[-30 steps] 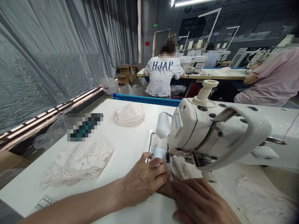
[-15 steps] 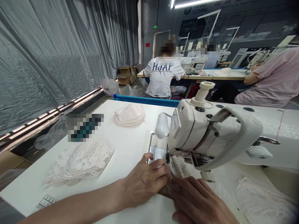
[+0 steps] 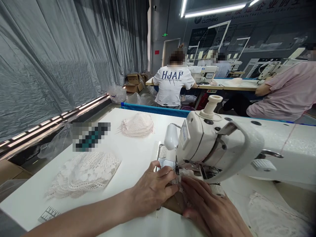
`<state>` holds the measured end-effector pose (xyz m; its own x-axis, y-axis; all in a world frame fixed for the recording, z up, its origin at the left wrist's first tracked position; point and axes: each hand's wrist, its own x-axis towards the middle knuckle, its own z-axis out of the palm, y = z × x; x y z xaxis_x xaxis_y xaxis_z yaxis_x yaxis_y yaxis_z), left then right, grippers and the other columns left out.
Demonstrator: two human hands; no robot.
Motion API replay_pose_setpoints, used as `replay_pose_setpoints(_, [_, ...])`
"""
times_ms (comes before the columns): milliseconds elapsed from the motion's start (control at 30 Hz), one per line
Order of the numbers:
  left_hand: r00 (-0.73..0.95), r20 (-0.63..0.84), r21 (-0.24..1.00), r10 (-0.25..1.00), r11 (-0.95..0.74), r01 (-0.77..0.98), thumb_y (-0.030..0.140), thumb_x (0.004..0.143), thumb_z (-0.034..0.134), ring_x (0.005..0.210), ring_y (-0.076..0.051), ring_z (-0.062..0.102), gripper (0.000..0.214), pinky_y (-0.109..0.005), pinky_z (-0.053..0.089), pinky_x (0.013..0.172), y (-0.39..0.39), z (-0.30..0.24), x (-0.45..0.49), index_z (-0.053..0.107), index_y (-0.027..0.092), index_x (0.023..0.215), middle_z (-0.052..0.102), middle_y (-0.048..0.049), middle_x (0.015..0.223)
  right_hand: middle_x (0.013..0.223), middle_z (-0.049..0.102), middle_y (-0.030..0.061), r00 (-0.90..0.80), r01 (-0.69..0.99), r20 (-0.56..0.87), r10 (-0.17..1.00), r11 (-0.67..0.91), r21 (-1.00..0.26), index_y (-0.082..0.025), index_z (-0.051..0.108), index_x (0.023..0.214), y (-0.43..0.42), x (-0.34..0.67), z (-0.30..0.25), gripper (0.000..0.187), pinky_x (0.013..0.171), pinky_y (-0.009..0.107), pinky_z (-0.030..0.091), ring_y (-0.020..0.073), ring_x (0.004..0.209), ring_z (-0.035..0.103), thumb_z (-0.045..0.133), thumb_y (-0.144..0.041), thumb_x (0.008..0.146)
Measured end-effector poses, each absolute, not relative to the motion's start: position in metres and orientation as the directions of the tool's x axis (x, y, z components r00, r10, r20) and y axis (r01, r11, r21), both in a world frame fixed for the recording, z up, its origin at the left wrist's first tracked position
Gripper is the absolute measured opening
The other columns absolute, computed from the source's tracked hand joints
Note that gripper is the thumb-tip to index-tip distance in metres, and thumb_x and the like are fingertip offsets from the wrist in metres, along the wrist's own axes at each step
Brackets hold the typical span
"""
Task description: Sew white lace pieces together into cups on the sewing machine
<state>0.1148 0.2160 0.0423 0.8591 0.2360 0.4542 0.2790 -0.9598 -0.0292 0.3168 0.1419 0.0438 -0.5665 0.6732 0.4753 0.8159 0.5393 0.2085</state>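
Observation:
A white sewing machine (image 3: pixel 197 135) stands in front of me. At its needle area, a strip of white lace fabric (image 3: pixel 181 189) runs between my hands and is mostly covered by them. My left hand (image 3: pixel 154 187) has bent fingers closed on the lace's left edge, beside the metal plate (image 3: pixel 166 163). Against the lace from the right, my right hand (image 3: pixel 209 205) keeps its fingers together, its thumb lower down on the near side. A brown patch (image 3: pixel 175 203) shows between the hands; what it is I cannot tell.
White lace pieces (image 3: pixel 86 172) lie stacked on the table at left, pale pink cups (image 3: pixel 138 125) farther back. More lace (image 3: pixel 274 210) is at the right. Coworkers in a white shirt (image 3: pixel 170 85) and a pink shirt (image 3: pixel 291 87) sit beyond.
My right hand has shifted slightly up and left towards the needle area, and its thumb shows more clearly. More of the brown patch shows between my hands. The view has tilted up slightly.

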Motion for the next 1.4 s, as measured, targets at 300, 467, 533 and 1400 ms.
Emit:
replay_pose_setpoints(300, [0.848,0.461,-0.034,0.261,-0.95,0.31,0.016,0.091,0.046,0.104,-0.018,0.047,0.02,-0.04,0.027,0.085,0.221,0.041,0.115,0.055,0.02,0.108,0.056,-0.006,0.1,0.103,0.07,0.0143,-0.6,0.799,0.46,0.655,0.514,0.31,-0.007,0.059,0.112,0.143,0.319,0.041,0.051,0.07,0.037,0.045,0.0205,0.075,0.068,0.022,-0.04,0.099])
replay_pose_setpoints(467, [0.848,0.477,-0.07,0.23,-0.952,0.298,0.01,0.09,0.045,0.102,-0.018,0.047,0.021,-0.04,0.028,0.085,0.216,0.041,0.115,0.055,0.013,0.108,0.059,-0.0068,0.099,0.109,0.068,0.0079,-0.637,0.764,0.442,0.631,0.592,0.256,-0.016,0.06,0.111,0.133,0.322,0.042,0.04,0.079,0.037,0.035,0.0213,0.088,0.064,0.041,-0.046,0.094])
replay_pose_setpoints(533, [0.842,0.495,-0.082,0.213,-0.954,0.29,0.009,0.091,0.043,0.105,-0.017,0.046,0.021,-0.039,0.027,0.086,0.215,0.039,0.114,0.055,0.012,0.108,0.06,-0.007,0.104,0.102,0.07,0.0049,-0.601,0.764,0.496,0.626,0.633,0.126,-0.017,0.061,0.106,0.13,0.319,0.038,0.036,0.08,0.035,0.033,0.0202,0.088,0.063,0.041,-0.045,0.094])
replay_pose_setpoints(1400, [0.84,0.484,-0.202,0.246,-0.902,0.381,0.005,0.088,0.046,0.088,-0.016,0.049,0.012,-0.036,0.028,0.081,0.221,0.046,0.107,0.054,0.012,0.093,0.057,-0.0031,0.086,0.112,0.065,0.0069,-0.536,0.841,0.455,0.711,0.495,0.217,-0.017,0.057,0.113,0.138,0.32,0.027,0.03,0.082,0.039,0.031,0.022,0.091,0.062,0.041,-0.033,0.094])
